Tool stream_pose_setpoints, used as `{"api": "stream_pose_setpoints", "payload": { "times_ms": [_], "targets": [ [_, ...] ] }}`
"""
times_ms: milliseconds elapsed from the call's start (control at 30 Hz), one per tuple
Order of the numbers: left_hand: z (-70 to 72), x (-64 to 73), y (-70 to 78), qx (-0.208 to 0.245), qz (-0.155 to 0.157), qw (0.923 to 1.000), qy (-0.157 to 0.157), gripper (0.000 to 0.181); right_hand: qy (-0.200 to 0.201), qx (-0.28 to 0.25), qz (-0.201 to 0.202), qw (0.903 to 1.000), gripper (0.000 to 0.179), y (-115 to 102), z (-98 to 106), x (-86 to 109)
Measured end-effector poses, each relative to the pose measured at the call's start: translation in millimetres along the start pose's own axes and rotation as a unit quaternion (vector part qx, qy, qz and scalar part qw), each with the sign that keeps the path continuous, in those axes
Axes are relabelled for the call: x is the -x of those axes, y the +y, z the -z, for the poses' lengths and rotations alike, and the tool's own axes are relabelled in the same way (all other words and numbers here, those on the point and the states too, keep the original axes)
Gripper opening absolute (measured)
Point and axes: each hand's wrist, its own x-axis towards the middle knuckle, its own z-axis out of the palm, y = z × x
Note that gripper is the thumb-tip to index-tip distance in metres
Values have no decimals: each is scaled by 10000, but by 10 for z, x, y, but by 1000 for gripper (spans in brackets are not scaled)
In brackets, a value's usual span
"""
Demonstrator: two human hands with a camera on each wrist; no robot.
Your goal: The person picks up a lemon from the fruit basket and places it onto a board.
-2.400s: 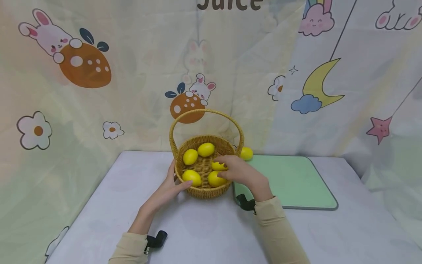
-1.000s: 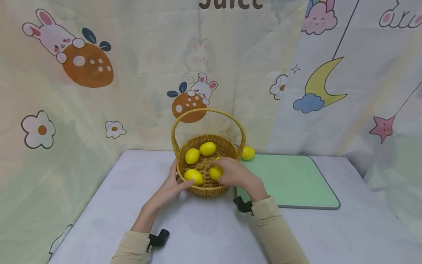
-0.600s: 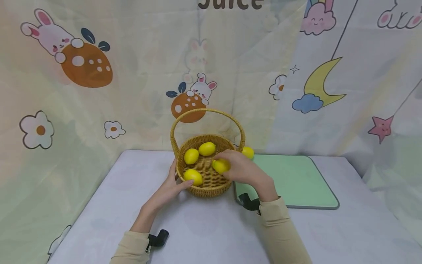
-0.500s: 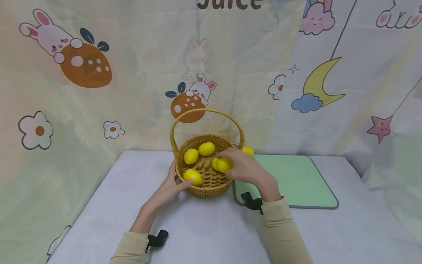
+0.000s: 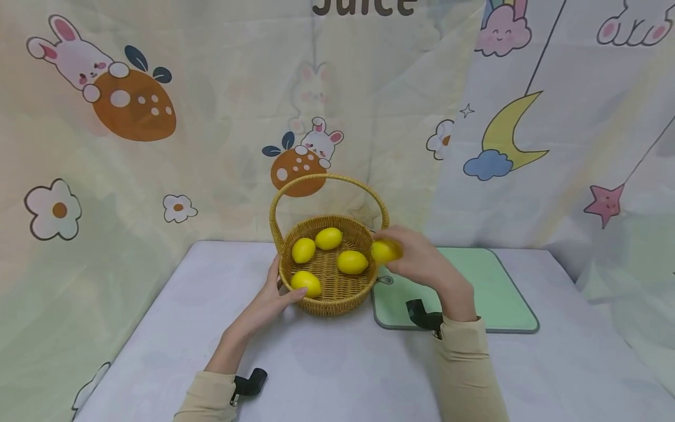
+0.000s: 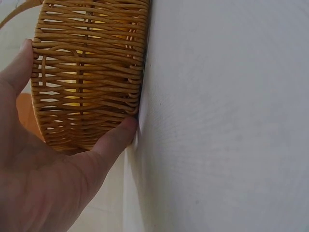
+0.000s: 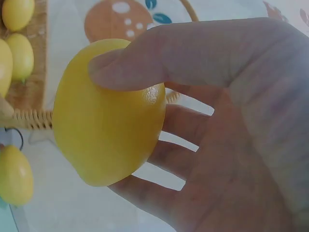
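Observation:
A wicker basket (image 5: 329, 308) with a tall arched handle stands on the table, several yellow lemons (image 5: 353, 262) lying in it. My left hand (image 5: 269, 302) holds the basket's left side. Its fingers spread over the woven wall (image 6: 89, 82) in the left wrist view. At the basket's right rim, my right hand (image 5: 422, 258) pinches one lemon (image 5: 386, 251) between thumb and fingers. The right wrist view shows this held lemon (image 7: 106, 116) up close, with the thumb on top. Another lemon (image 7: 15, 176) outside the basket shows there; in the head view it is hidden.
A green cutting board (image 5: 490, 293) with a grey edge lies right of the basket, partly under my right forearm. A small loop (image 5: 385, 280) shows at its left side. Behind the table (image 5: 327, 369) hangs a printed cloth (image 5: 221, 117) with cartoon rabbits and flowers.
My right hand has taken a lemon from the basket's right side and moved it up and right to the rim. The left hand has stayed on the basket.

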Motion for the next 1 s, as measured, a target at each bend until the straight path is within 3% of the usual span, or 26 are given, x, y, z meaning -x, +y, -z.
{"api": "stream_pose_setpoints", "payload": {
  "times_ms": [267,433,767,1000],
  "targets": [
    [-1,18,21,-36,28,10000,10,110,59,-113,-409,9991,53,240,55,13],
    [1,6,16,-47,25,10000,4,110,42,-74,-534,9985,51,471,-57,-42],
    [-9,-173,-293,-101,-154,9997,158,110,209,175,-292,9992,50,849,-444,-217],
    [-10,-194,-338,-124,-275,9993,206,108,52,477,-534,9974,51,889,-582,-270]
  ]
}}
